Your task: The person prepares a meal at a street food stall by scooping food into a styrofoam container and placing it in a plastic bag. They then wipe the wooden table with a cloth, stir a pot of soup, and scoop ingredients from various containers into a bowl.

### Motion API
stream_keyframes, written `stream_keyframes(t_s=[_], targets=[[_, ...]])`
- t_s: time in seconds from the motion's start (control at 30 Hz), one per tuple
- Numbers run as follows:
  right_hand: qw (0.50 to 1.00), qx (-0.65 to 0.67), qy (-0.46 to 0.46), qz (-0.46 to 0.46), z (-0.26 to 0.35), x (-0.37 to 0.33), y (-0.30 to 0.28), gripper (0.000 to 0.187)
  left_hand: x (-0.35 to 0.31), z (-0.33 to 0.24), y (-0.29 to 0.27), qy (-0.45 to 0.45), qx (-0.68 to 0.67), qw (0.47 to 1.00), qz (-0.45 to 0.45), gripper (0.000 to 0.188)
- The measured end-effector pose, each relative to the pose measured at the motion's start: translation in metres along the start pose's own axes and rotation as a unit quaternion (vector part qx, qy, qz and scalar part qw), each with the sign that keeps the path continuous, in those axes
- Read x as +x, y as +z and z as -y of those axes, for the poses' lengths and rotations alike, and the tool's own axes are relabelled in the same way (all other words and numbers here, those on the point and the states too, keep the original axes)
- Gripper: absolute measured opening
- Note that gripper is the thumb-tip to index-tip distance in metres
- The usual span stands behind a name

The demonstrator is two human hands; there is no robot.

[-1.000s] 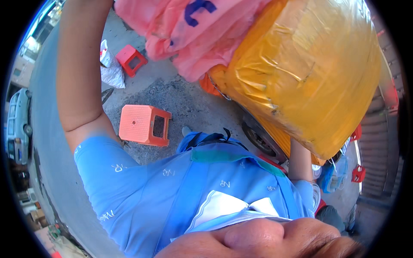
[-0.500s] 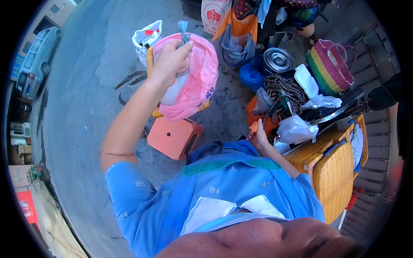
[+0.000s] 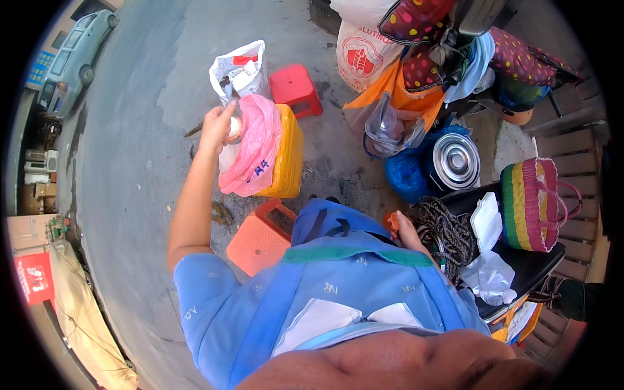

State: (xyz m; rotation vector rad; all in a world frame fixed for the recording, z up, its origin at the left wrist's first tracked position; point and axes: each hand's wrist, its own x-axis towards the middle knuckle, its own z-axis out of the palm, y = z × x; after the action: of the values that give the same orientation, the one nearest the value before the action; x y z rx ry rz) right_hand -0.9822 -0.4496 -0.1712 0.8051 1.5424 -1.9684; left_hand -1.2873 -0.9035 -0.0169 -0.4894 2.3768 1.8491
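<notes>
My left hand (image 3: 216,129) is closed on a narrow grey-blue strip-like thing (image 3: 229,92) whose kind I cannot make out. A small white round thing (image 3: 234,127) shows beside its fingers. Just right of that hand is an opened pink plastic bag (image 3: 257,146), bunched against a yellow container (image 3: 292,156). Behind the hand stands a white bag (image 3: 259,71) with a red item and white packages inside. Low at my right side, my right hand (image 3: 407,233) has its fingers around a small orange thing (image 3: 392,221), perhaps a cap; it is partly hidden.
A red stool (image 3: 296,90) stands behind the yellow container, an orange stool (image 3: 257,240) nearer me. To the right are a lidded metal pot (image 3: 456,161), coiled rope (image 3: 442,227), a white foam box (image 3: 486,220), a striped woven basket (image 3: 528,205) and hanging bags (image 3: 361,55).
My left hand has shifted from over the pink bag's opening to its left side. The view has moved, uncovering the yellow container and red stool. My right hand still holds the orange thing.
</notes>
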Motion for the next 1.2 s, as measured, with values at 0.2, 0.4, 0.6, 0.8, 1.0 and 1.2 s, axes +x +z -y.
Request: stream_keyframes(t_s=[0.2,0.4,0.6,0.8,1.0,1.2], targets=[[0.999,-0.034,0.011,-0.027,0.088,0.084,0.024,0.041,0.129,-0.007,0.033,-0.029,-0.110,0.992,0.062,0.036],[0.993,-0.009,0.040,-0.110,0.148,0.165,0.060,0.046,0.249,-0.014,0.071,-0.086,-0.156,0.977,0.121,0.031],[0.994,0.026,0.062,-0.091,0.197,0.233,0.116,0.044,0.349,0.001,0.130,0.011,-0.044,0.989,0.138,0.030],[0.994,0.044,-0.001,-0.104,0.234,0.312,0.172,0.038,0.412,0.063,0.222,0.148,0.216,0.960,0.094,0.031],[0.980,-0.067,-0.189,-0.002,0.350,0.411,0.269,0.036,0.429,0.133,0.252,0.150,0.271,0.948,0.079,0.025],[0.763,-0.557,-0.327,-0.012,0.418,0.539,0.362,0.048,0.403,0.141,0.241,0.347,0.298,0.880,0.127,0.048]])
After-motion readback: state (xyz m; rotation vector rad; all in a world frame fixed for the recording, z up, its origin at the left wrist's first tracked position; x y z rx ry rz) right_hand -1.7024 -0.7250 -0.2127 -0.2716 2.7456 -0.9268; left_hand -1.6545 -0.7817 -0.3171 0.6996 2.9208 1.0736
